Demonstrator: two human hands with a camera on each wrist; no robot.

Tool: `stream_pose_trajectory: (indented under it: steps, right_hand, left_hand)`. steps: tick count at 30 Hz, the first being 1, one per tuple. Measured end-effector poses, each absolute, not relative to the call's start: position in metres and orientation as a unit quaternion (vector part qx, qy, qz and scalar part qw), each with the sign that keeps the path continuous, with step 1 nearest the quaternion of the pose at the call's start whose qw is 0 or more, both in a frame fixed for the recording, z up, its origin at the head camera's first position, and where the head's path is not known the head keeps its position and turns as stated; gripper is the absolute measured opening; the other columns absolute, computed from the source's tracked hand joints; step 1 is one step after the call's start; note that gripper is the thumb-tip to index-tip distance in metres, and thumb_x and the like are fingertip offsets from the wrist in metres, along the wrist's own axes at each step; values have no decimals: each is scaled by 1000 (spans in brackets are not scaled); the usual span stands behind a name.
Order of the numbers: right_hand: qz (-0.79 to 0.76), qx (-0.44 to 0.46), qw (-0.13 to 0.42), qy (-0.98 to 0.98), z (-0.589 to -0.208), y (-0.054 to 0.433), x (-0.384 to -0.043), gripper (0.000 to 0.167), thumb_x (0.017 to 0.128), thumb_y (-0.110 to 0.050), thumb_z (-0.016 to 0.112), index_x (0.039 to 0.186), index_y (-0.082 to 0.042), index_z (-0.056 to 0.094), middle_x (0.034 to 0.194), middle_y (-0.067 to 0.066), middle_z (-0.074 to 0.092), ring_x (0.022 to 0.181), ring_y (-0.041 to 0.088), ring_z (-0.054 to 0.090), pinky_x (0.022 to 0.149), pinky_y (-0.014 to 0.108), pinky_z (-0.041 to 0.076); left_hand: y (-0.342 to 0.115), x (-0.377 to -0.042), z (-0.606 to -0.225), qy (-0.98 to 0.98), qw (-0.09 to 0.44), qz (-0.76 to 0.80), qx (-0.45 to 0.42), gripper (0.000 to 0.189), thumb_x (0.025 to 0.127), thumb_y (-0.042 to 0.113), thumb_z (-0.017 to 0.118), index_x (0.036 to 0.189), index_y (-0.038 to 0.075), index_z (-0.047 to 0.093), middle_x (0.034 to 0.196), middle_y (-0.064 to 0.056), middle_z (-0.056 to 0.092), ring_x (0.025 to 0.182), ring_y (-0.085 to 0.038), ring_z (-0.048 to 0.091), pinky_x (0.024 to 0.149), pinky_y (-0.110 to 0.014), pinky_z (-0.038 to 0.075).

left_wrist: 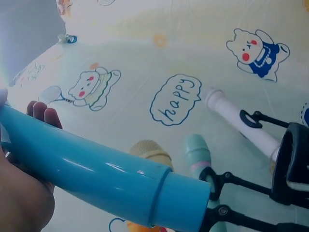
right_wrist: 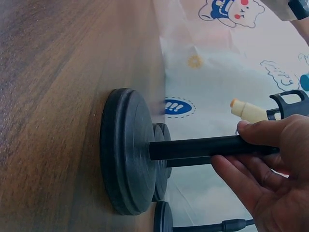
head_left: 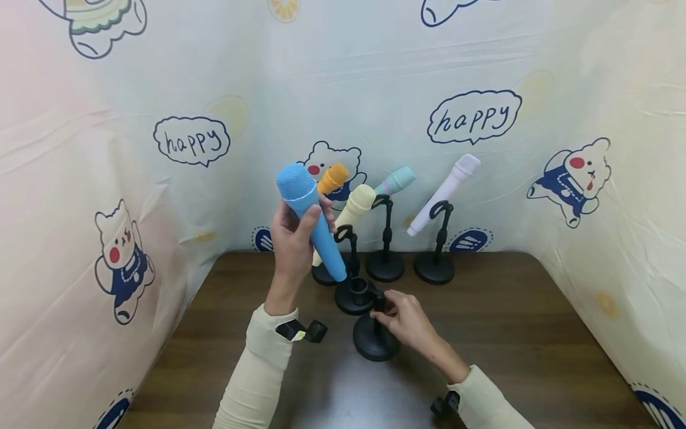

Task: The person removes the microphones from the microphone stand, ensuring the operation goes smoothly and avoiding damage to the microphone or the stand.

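My left hand [head_left: 289, 247] grips a blue toy microphone [head_left: 323, 238] around its upper handle. The microphone is tilted, its mesh head up to the left and its narrow end down to the right. That lower end hangs just above the round holder [head_left: 359, 286] of a black microphone stand [head_left: 376, 341]. With thumb and fingers my right hand [head_left: 411, 322] pinches the stand's post [right_wrist: 193, 147], below the holder. The stand's round base [right_wrist: 126, 150] stands on the table in the right wrist view. In the left wrist view the blue handle [left_wrist: 111, 169] fills the foreground.
Behind, a cream microphone [head_left: 356, 204], a teal one [head_left: 398, 180] and a lilac one [head_left: 445, 193] lean in black stands. An orange microphone [head_left: 333, 177] shows behind the blue one. Several stand bases crowd the back of the wooden table [head_left: 498, 333], before a printed cloth [head_left: 343, 77].
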State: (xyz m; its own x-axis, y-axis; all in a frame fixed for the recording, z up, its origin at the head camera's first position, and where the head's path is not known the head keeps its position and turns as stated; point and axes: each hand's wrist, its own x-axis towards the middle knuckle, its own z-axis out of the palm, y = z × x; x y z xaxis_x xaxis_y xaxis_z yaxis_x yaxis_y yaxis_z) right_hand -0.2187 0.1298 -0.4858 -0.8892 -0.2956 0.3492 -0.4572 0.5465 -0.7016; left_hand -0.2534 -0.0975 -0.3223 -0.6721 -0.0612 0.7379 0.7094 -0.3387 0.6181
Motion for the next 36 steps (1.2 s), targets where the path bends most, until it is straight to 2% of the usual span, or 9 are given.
stream_pose_trajectory:
  steps: [4, 11, 13, 15, 18, 21, 27, 36]
  right_hand:
    - [428, 214, 99, -873, -486, 131, -217, 14, 91, -8, 84, 100, -12, 74, 96, 2, 74, 86, 14, 75, 72, 16, 60]
    - [428, 217, 104, -871, -488, 130, -218, 15, 91, -9, 85, 101, -11, 74, 95, 2, 75, 84, 13, 76, 70, 17, 60]
    - [429, 217, 106, -871, -488, 130, -218, 15, 91, -9, 85, 101, -11, 74, 95, 2, 74, 84, 13, 75, 70, 17, 61]
    - [430, 214, 107, -870, -488, 131, -218, 15, 90, -8, 85, 101, -11, 75, 95, 2, 74, 84, 14, 75, 70, 17, 60]
    - [433, 207, 104, -871, -488, 131, -218, 16, 90, -8, 86, 101, -11, 75, 94, 1, 74, 84, 14, 75, 71, 16, 60]
    - [433, 203, 103, -872, -489, 132, -217, 16, 89, -9, 86, 101, -11, 75, 94, 1, 74, 84, 14, 76, 71, 15, 60]
    - [438, 209, 96, -869, -487, 134, -218, 15, 90, -8, 86, 101, -10, 76, 95, 3, 76, 85, 15, 76, 71, 15, 60]
    - [478, 208, 22, -853, -492, 139, -225, 19, 94, -20, 84, 109, -10, 76, 104, 7, 77, 88, 24, 79, 70, 18, 61]
  left_hand:
    - [-106, -256, -322, -524, 246, -750, -318, 37, 106, 27, 63, 137, 12, 50, 98, 1, 75, 70, -15, 71, 73, -30, 65]
    - [-125, -256, -320, -557, 250, -735, -295, 47, 103, 46, 70, 131, 15, 48, 79, 2, 66, 56, -12, 62, 57, -24, 59]
    - [-130, -256, -319, -569, 250, -729, -287, 45, 104, 45, 68, 132, 14, 51, 78, 1, 63, 54, -12, 60, 55, -24, 57]
    - [-135, -254, -318, -580, 247, -725, -279, 39, 107, 37, 64, 135, 12, 53, 77, 1, 62, 52, -12, 58, 53, -23, 56]
    - [-143, -253, -319, -595, 242, -717, -271, 36, 109, 24, 58, 140, 6, 56, 76, 1, 61, 52, -13, 57, 52, -24, 55]
    - [-151, -251, -319, -609, 241, -709, -260, 34, 109, 18, 56, 140, 3, 56, 76, 1, 61, 52, -13, 57, 52, -23, 54]
    - [-163, -250, -321, -624, 247, -702, -237, 30, 109, 16, 57, 137, 7, 59, 75, 0, 61, 51, -14, 57, 52, -24, 55]
    - [-179, -250, -324, -666, 224, -676, -220, 32, 110, 23, 58, 137, 6, 58, 78, 0, 60, 54, -12, 57, 54, -24, 55]
